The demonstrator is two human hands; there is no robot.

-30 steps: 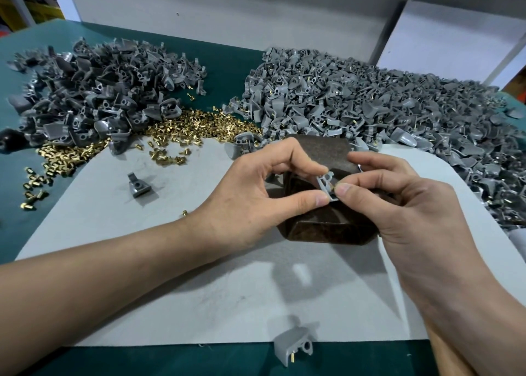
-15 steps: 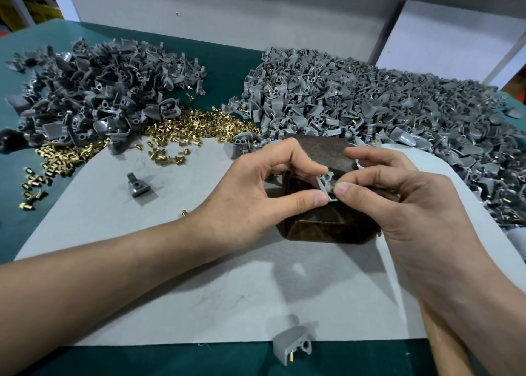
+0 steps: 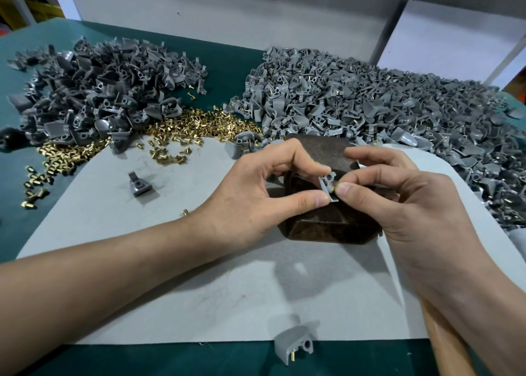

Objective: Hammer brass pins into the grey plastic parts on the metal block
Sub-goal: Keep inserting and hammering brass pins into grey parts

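Observation:
A small light grey plastic part (image 3: 327, 183) is pinched between thumb and forefinger of my left hand (image 3: 256, 196), just above the dark brown metal block (image 3: 318, 150). My right hand (image 3: 398, 193) holds a brass pin (image 3: 333, 189) between thumb and forefinger, its tip at the part's hole. Loose brass pins (image 3: 182, 130) lie heaped behind my left hand. A wooden handle (image 3: 438, 338) shows under my right forearm; its head is hidden.
A dark grey parts pile (image 3: 94, 91) lies far left, a lighter grey pile (image 3: 370, 99) with pins fitted far right. One dark part (image 3: 138, 185) sits alone on the pale mat (image 3: 170, 261). A part with a pin (image 3: 293, 341) lies at the mat's near edge.
Both hands stay over the block with the part between them. The right thumb and forefinger have shifted slightly, and the brass pin now shows at the part.

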